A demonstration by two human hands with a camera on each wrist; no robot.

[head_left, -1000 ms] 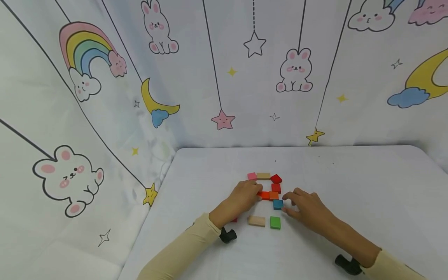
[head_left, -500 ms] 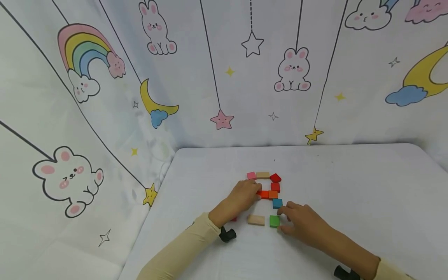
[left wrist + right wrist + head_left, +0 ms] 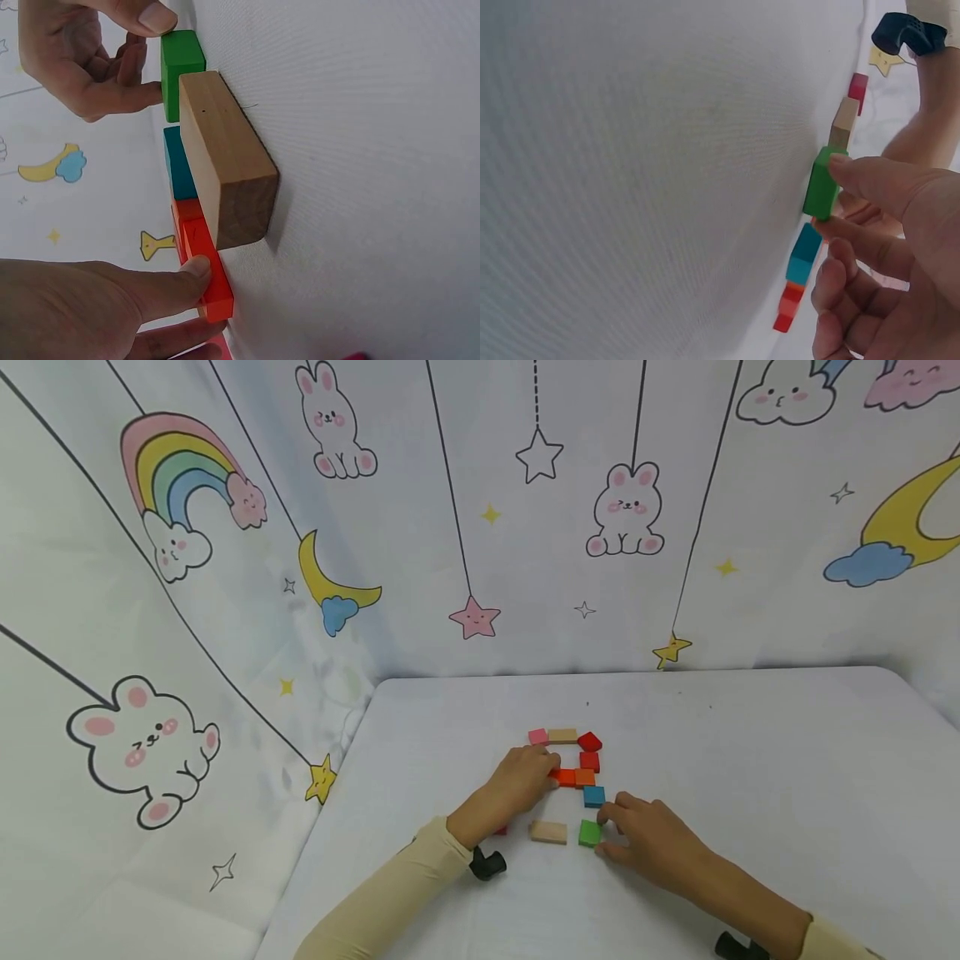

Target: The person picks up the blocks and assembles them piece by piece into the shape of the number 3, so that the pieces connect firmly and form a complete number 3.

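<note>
Between thumb and index finger, my right hand (image 3: 652,835) pinches a green block (image 3: 590,833) by its edges, low on the white table. My left hand (image 3: 517,781) grips an orange-red block (image 3: 220,300), thumb on one face and a finger at its end. An orange block (image 3: 585,777) adjoins that block's right end. A blue block (image 3: 594,797) lies just nearer, beyond the green one. To the left of the green block is a plain wooden block (image 3: 548,832). My left hand covers part of the orange-red block in the head view.
At the back lie a pink block (image 3: 537,737), another wooden block (image 3: 562,736) and a red five-sided block (image 3: 590,742), with a red block (image 3: 589,762) below. A dark red block (image 3: 501,830) shows partly behind my left wrist. A printed cloth (image 3: 420,527) hangs behind the table.
My right hand has come from beside the blue block toward me to the green block, which is now turned slightly and pinched. My left hand stays in place.
</note>
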